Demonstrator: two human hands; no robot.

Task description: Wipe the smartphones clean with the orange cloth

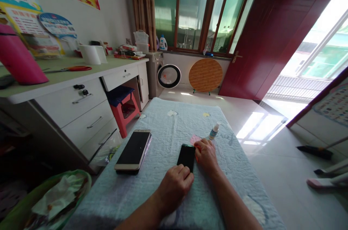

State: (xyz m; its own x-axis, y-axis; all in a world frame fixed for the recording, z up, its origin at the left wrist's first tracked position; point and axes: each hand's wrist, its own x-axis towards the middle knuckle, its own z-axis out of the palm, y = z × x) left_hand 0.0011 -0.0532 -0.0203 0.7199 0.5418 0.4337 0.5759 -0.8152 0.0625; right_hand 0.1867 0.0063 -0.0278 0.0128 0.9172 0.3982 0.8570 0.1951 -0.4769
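A black smartphone (186, 154) lies on the light blue quilted cloth (165, 124). My left hand (176, 183) grips its near end with curled fingers, hiding that part. At the phone's far right edge, my right hand (208, 155) is closed, with a bit of something orange-red (198, 154) showing under its fingers; its kind is too hidden to tell. Just beyond the right hand stands a small white-capped spray bottle (214, 131) with a blue label. To the left lies a larger gold-framed phone (134, 149), stacked on at least one other flat device.
A desk (62, 77) with drawers runs along the left, bearing a pink bottle (20, 56), scissors (72, 69) and a paper roll (89, 55). Below are a red stool (123, 114) and a waste basket (88, 183). A round wooden tabletop (206, 74) leans at the back wall.
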